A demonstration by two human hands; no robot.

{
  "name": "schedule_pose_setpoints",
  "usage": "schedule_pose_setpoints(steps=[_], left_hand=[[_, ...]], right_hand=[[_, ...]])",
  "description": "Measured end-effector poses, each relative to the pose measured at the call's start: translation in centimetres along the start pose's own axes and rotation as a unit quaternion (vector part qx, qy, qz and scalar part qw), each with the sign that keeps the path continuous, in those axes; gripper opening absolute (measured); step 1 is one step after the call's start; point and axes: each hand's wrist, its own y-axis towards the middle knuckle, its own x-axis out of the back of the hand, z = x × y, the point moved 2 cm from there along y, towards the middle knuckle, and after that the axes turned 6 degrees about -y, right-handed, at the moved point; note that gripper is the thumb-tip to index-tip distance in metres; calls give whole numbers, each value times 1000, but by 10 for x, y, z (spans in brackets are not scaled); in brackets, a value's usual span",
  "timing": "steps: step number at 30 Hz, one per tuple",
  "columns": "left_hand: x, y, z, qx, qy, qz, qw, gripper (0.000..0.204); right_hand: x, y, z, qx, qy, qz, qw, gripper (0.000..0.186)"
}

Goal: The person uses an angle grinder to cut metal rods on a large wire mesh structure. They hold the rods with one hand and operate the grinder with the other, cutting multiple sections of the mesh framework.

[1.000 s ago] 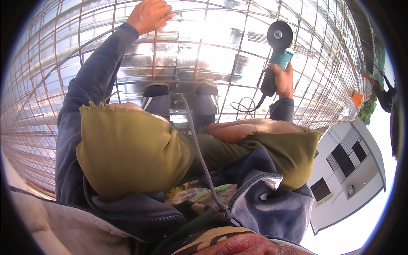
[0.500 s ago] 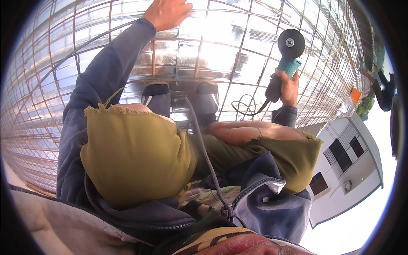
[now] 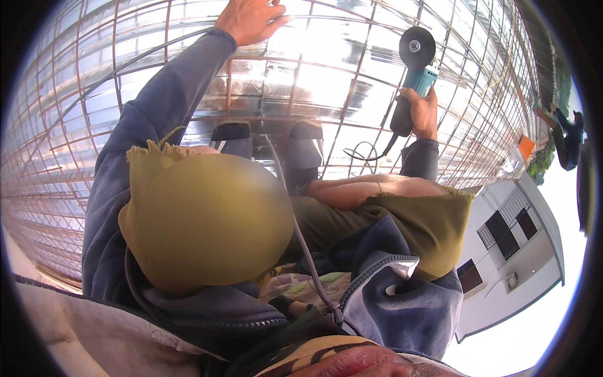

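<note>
My right hand [image 3: 425, 114] is wrapped around the dark body of a teal and black angle grinder [image 3: 419, 78]. The grinder's round black disc [image 3: 417, 48] points away from me and stands just above the grid. Its cord [image 3: 370, 151] loops down beside my wrist. At the top edge of the view, my left hand [image 3: 252, 20] reaches out over the steel bar grid [image 3: 295, 75], fingers apart and nothing visible in them. Part of that hand is cut off by the frame, so whether it touches a bar I cannot tell.
Shiny metal sheeting [image 3: 260, 85] lies under the bars. My shoes [image 3: 305, 131] rest on the grid between my bent knees. Loose thin rods [image 3: 389, 55] lie near the disc. At the right are a white building [image 3: 509, 264], an orange piece [image 3: 526, 148] and another person [image 3: 568, 135].
My right hand has carried the grinder slightly farther away and to the left. My left hand has shifted a little right, its fingers spread more. The person at the right edge has moved slightly.
</note>
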Motion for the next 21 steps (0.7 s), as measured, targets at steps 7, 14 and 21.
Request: schedule_pose_setpoints(steps=[7, 14, 21], left_hand=[[-60, -16, 28, 89, 42, -107, 989, 51], [-12, -1, 2, 90, 24, -10, 996, 54], [-4, 1, -4, 138, -14, 23, 990, 65]], right_hand=[[-4, 38, 14, 34, -100, 19, 994, 39], [5, 52, 22, 32, -106, 17, 994, 44], [9, 62, 19, 18, -128, 25, 991, 46]])
